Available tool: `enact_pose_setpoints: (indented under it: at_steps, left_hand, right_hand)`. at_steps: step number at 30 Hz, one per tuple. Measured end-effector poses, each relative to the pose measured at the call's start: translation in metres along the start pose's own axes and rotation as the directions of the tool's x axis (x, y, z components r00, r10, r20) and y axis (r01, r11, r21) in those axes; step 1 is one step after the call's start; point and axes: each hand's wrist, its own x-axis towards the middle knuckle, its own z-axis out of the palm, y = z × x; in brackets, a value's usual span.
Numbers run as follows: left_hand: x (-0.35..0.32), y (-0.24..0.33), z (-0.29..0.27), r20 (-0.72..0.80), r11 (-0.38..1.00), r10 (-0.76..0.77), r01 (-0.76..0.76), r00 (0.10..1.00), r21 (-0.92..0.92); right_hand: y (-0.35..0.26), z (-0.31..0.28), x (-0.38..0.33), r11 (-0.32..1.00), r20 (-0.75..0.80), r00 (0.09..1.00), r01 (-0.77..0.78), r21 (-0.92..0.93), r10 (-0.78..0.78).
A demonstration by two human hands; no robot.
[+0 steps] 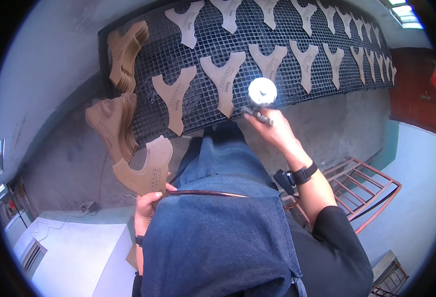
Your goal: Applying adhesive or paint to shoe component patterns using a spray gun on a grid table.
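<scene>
Left grip [146, 208] clamped Y-pieces [147, 179]; right grip [276, 130] clasped a spray gun [262, 92].
Two stacks [110, 121] lined the left edge of the bench [201, 110].

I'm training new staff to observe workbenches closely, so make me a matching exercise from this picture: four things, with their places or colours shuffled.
Things
1. Round-topped tool
2. Black mesh
3. Brown hose
4. Metal rack

Places or colours
A. Runs across the front of the denim apron
B. Pinkish red, standing off to the person's right
C. Gripped in the right hand
D. Underneath the spread-out rows of Y-shaped pieces

Right pairs: 1-C, 2-D, 3-A, 4-B
</scene>
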Motion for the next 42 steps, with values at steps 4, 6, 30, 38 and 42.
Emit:
enact_pose_setpoints:
  at_steps: [4,6,30,38,42]
  left_hand:
    - [0.006,0.002,0.015,-0.033,0.999,0.029,-0.029,0.999,0.020]
    - [0.010,0.004,0.022,-0.049,0.999,0.038,-0.037,0.998,0.033]
    - [-0.063,-0.009,-0.091,-0.117,0.991,0.128,-0.133,0.985,-0.033]
    - [-0.073,-0.010,-0.128,-0.113,0.990,0.129,-0.135,0.985,-0.040]
    - [-0.066,-0.003,-0.130,-0.104,0.990,0.113,-0.121,0.988,-0.072]
  right_hand:
    - [-0.006,-0.020,0.041,0.994,-0.080,0.991,0.108,-0.017,-0.109]
    - [-0.008,-0.031,0.063,0.996,-0.098,0.991,0.091,0.017,-0.088]
    - [-0.106,0.049,0.064,0.947,-0.228,0.959,0.221,0.232,-0.168]
    - [-0.158,0.089,0.080,0.913,-0.251,0.910,0.375,0.160,-0.330]
    - [-0.153,0.090,0.080,0.965,-0.063,0.966,0.256,0.062,-0.252]
